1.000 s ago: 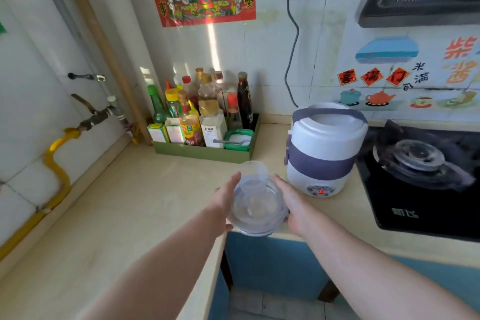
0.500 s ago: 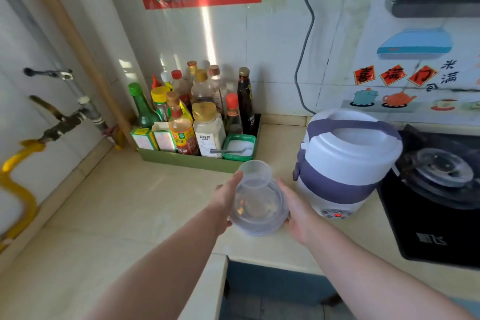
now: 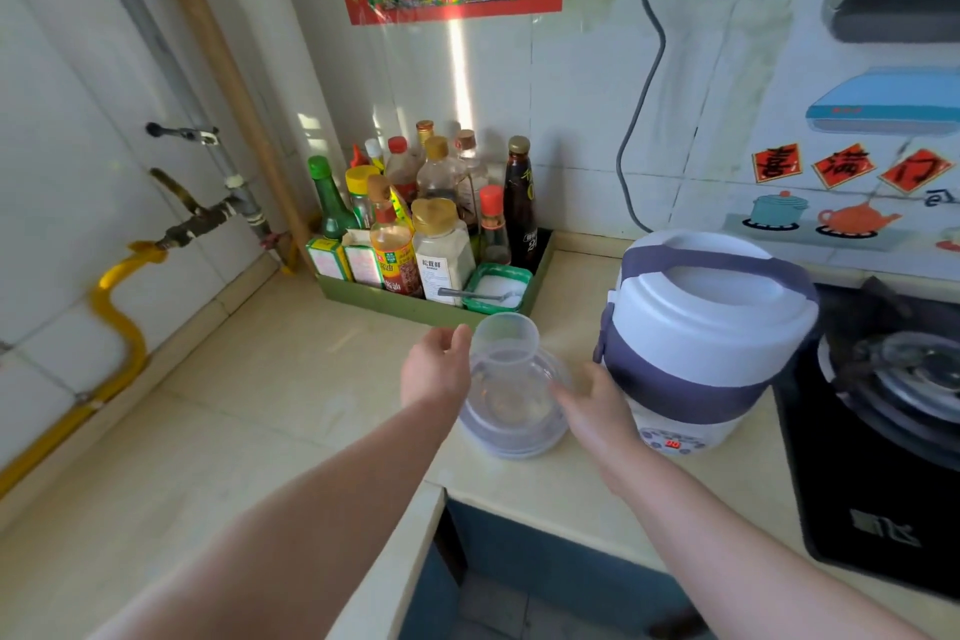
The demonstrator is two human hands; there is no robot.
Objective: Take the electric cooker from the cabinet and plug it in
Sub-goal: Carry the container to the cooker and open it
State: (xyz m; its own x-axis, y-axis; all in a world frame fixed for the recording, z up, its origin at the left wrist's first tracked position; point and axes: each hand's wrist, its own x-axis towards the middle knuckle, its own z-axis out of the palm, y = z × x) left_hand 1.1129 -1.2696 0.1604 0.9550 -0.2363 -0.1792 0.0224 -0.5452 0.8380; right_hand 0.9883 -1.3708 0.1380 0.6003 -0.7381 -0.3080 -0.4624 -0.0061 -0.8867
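Note:
The electric cooker (image 3: 711, 327), white with a purple band and handle, stands on the beige counter (image 3: 249, 411) beside the stove. A small red display glows on its front. A grey cable (image 3: 641, 120) hangs down the tiled wall behind it; where the cable ends is hidden. Just left of the cooker is a clear plastic bowl (image 3: 511, 411) with a clear measuring cup (image 3: 506, 335) standing in it, low on the counter. My left hand (image 3: 436, 369) holds the bowl's left side and my right hand (image 3: 597, 405) holds its right side, close to the cooker.
A green tray (image 3: 415, 307) of several sauce bottles stands at the back against the wall. The black gas stove (image 3: 883, 431) lies to the right. Gas pipes and a yellow hose (image 3: 119, 307) run along the left wall. The counter's front edge drops off below my arms.
Both hands have carried the clear bowl forward and down, from the counter's front edge to the counter surface beside the cooker. The cooker has not moved.

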